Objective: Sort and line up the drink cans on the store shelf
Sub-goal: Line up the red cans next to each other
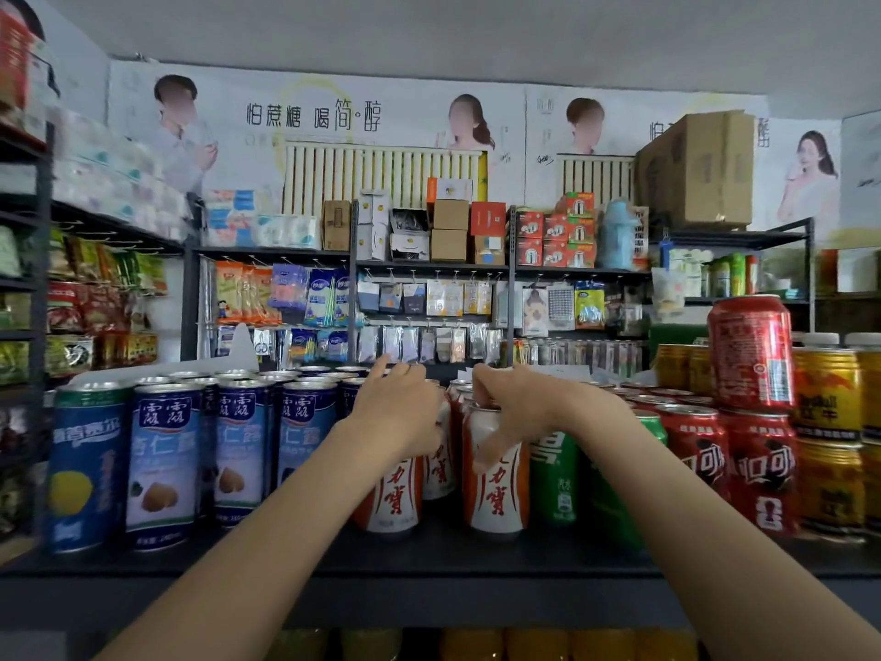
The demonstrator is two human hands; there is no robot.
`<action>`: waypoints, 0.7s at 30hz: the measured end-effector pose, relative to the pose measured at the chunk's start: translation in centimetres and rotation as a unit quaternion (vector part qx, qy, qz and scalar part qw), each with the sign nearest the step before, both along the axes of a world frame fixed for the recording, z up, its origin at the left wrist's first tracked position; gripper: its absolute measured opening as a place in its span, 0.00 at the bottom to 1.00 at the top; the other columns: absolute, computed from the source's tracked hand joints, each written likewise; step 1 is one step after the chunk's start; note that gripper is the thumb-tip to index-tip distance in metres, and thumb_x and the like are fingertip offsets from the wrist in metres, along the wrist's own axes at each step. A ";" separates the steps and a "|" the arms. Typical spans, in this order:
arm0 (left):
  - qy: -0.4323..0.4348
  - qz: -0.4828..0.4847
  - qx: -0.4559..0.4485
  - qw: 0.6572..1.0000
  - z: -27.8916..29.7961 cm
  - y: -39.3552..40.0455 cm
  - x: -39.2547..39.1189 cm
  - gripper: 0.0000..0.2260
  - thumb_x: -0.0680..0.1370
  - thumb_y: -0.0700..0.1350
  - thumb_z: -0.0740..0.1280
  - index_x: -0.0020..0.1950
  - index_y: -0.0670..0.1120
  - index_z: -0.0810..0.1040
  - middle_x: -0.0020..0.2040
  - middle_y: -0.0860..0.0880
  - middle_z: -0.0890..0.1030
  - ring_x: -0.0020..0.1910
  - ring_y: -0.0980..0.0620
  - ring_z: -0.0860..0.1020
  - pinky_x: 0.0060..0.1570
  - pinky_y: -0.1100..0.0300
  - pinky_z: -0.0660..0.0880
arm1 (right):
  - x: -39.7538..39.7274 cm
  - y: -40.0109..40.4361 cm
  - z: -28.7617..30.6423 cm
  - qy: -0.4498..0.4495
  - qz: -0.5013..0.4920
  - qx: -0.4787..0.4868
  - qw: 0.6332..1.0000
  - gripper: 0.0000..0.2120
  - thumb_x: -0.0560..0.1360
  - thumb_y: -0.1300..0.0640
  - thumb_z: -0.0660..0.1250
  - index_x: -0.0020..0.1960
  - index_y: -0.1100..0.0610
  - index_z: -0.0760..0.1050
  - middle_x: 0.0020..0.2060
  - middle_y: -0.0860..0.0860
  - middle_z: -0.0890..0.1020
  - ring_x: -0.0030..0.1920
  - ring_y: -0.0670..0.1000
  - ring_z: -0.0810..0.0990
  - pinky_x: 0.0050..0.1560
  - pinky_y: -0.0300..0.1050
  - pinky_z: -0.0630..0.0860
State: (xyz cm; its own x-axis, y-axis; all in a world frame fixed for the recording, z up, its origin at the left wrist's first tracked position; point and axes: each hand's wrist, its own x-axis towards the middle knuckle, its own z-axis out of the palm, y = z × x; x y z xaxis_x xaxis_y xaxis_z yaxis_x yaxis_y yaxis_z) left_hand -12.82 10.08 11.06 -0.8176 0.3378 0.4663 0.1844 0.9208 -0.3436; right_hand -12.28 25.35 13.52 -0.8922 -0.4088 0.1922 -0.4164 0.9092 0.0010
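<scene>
Behind the cans stood a small shop: racks of hanging packets, boxed goods on the far top shelves, posters on the wall and a cardboard box [696,169] high on the right. Nearest the camera ran the dark shelf [429,560] that carried the drinks.

Tall blue cans [162,465] filled the left part in rows. White-and-orange cans stood in the middle, green cans [555,474] just right of them, then red cans [763,474], with one more red can [751,350] stacked on top. Yellow cans [829,398] closed the far right end. Grouping by colour already looked largely done, so the work seemed to be squaring the middle rows.

Both arms reached in from the near edge. The left hand [395,407] lay over the top of the left orange can [395,493], fingers stretched toward the cans behind; whether it actually clasped anything could not be told, since the wrist hid the rim. The right hand [515,412] was curled over the top of the right orange can [496,489], fingers on the rim and thumb down its front, gripping it. A hold from above probably suited the tight packing, as neighbours left no room at the sides.

A gap showed between the two front orange cans, so sliding them level with each other seemed the likely aim.
</scene>
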 end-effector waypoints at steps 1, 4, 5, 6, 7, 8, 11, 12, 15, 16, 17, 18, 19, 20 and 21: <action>-0.002 -0.010 0.009 1.000 -0.1 0.1 0.0 0.18 0.76 0.49 0.60 0.65 0.47 0.72 0.65 0.45 0.68 0.68 0.46 0.63 0.73 0.47 0.46 | -0.1 -0.2 -0.1 0.006 0.008 -0.010 1.000 0.31 0.62 0.44 0.77 0.51 0.51 0.59 0.40 0.43 0.67 0.50 0.51 0.68 0.46 0.44 0.69; -0.005 -0.035 0.023 0.999 -0.6 0.6 -0.3 0.19 0.76 0.50 0.61 0.67 0.49 0.70 0.64 0.45 0.67 0.67 0.46 0.64 0.71 0.48 0.51 | -0.2 -0.5 -0.6 0.039 0.016 -0.020 0.999 0.31 0.62 0.43 0.76 0.50 0.52 0.59 0.37 0.42 0.65 0.49 0.49 0.64 0.54 0.46 0.65; -0.006 -0.037 0.032 0.999 -0.7 0.5 -0.4 0.21 0.76 0.50 0.61 0.68 0.50 0.68 0.64 0.46 0.67 0.66 0.46 0.64 0.70 0.48 0.53 | -0.2 -0.5 -0.8 0.055 0.017 -0.019 0.998 0.30 0.63 0.42 0.75 0.50 0.52 0.59 0.37 0.42 0.66 0.49 0.49 0.65 0.62 0.48 0.62; -0.004 -0.041 0.042 0.998 -0.8 0.4 -0.5 0.21 0.76 0.50 0.61 0.69 0.51 0.67 0.64 0.47 0.67 0.66 0.47 0.65 0.69 0.49 0.55 | -0.1 -0.4 -1.2 0.075 0.018 -0.018 0.997 0.29 0.64 0.40 0.74 0.51 0.53 0.61 0.37 0.42 0.67 0.50 0.49 0.68 0.69 0.50 0.55; 0.001 -0.047 0.056 0.997 -0.8 0.3 -0.5 0.21 0.76 0.50 0.61 0.69 0.51 0.67 0.64 0.48 0.68 0.66 0.48 0.65 0.69 0.50 0.56 | 0.2 -0.3 -1.7 0.095 0.017 -0.019 0.995 0.29 0.64 0.39 0.73 0.53 0.53 0.62 0.37 0.43 0.70 0.51 0.50 0.72 0.72 0.51 0.48; 0.010 -0.057 0.073 0.996 -0.9 0.1 -0.4 0.21 0.76 0.50 0.61 0.69 0.51 0.67 0.64 0.48 0.68 0.66 0.49 0.66 0.69 0.50 0.56 | 0.5 0.0 -2.2 0.118 0.015 -0.022 0.993 0.30 0.65 0.37 0.71 0.56 0.54 0.64 0.39 0.43 0.73 0.54 0.50 0.74 0.74 0.53 0.42; 0.053 -0.066 0.137 0.987 -1.5 -0.8 0.3 0.21 0.78 0.51 0.60 0.70 0.50 0.66 0.65 0.49 0.69 0.66 0.49 0.66 0.68 0.50 0.58 | 1.9 1.5 -4.0 0.194 0.001 -0.028 0.981 0.33 0.67 0.37 0.69 0.65 0.52 0.65 0.52 0.44 0.77 0.61 0.47 0.73 0.72 0.54 0.35; 0.056 -0.054 0.160 0.984 -1.8 -1.0 0.7 0.21 0.78 0.52 0.60 0.69 0.50 0.66 0.65 0.48 0.68 0.66 0.47 0.65 0.66 0.49 0.61 | 2.3 1.9 -4.5 0.216 -0.009 -0.014 0.976 0.34 0.68 0.39 0.69 0.67 0.52 0.62 0.57 0.45 0.76 0.63 0.48 0.72 0.72 0.54 0.34; 0.018 -0.022 0.180 0.983 -3.0 -1.0 1.6 0.20 0.77 0.52 0.62 0.68 0.50 0.66 0.65 0.46 0.66 0.64 0.41 0.63 0.60 0.46 0.65 | 2.9 1.8 -6.0 0.260 -0.024 -0.002 0.965 0.34 0.70 0.44 0.70 0.69 0.53 0.60 0.63 0.48 0.74 0.65 0.49 0.71 0.71 0.53 0.33; 0.010 -0.028 0.181 0.983 -3.2 -1.0 1.6 0.20 0.77 0.50 0.63 0.68 0.50 0.66 0.65 0.46 0.66 0.64 0.41 0.63 0.61 0.46 0.66 | 3.0 1.3 -6.4 0.273 -0.022 -0.008 0.962 0.33 0.71 0.45 0.70 0.69 0.53 0.60 0.63 0.48 0.73 0.65 0.49 0.72 0.71 0.52 0.33; 0.005 -0.038 0.190 0.981 -3.2 -0.9 1.6 0.20 0.77 0.49 0.63 0.69 0.50 0.66 0.66 0.46 0.66 0.65 0.41 0.63 0.61 0.46 0.66 | 3.0 0.6 -6.7 0.287 -0.021 -0.011 0.958 0.32 0.71 0.46 0.69 0.69 0.54 0.60 0.64 0.49 0.72 0.65 0.50 0.71 0.71 0.52 0.33; 0.004 -0.049 0.200 0.979 -3.2 -0.9 1.6 0.21 0.77 0.48 0.64 0.69 0.50 0.65 0.66 0.46 0.66 0.65 0.42 0.64 0.62 0.47 0.66 | 3.0 -0.1 -7.0 0.301 -0.020 -0.013 0.953 0.32 0.72 0.47 0.69 0.70 0.54 0.59 0.65 0.49 0.71 0.67 0.50 0.69 0.71 0.51 0.33; 0.011 -0.057 0.204 0.977 -3.1 -0.9 1.6 0.23 0.76 0.47 0.64 0.70 0.50 0.64 0.67 0.46 0.66 0.65 0.43 0.65 0.62 0.47 0.65 | 2.9 -0.6 -7.4 0.312 -0.018 -0.018 0.950 0.33 0.72 0.47 0.69 0.71 0.54 0.58 0.67 0.49 0.69 0.68 0.50 0.67 0.71 0.51 0.32; 0.026 -0.062 0.203 0.977 -3.1 -0.9 1.6 0.24 0.76 0.47 0.63 0.71 0.50 0.62 0.67 0.47 0.66 0.66 0.44 0.65 0.63 0.48 0.63 | 2.8 -1.1 -7.8 0.317 -0.013 -0.026 0.948 0.34 0.73 0.48 0.68 0.72 0.54 0.57 0.69 0.50 0.67 0.70 0.50 0.65 0.70 0.51 0.32; 0.048 -0.071 0.201 0.976 -3.2 -0.9 1.8 0.24 0.77 0.47 0.63 0.72 0.51 0.61 0.68 0.48 0.66 0.67 0.46 0.65 0.65 0.49 0.61 | 2.9 -1.2 -8.2 0.318 -0.007 -0.035 0.948 0.35 0.73 0.49 0.68 0.73 0.54 0.55 0.70 0.50 0.64 0.71 0.51 0.62 0.69 0.51 0.31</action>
State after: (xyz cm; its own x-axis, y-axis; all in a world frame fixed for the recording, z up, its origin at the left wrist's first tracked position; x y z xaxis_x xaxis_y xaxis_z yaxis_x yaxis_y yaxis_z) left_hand -11.06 9.21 7.90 -0.7224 0.2176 0.6563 0.3042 0.9524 0.0190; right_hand -9.40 24.14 5.31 -0.5925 -0.3642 0.7186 -0.3406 0.9216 0.1863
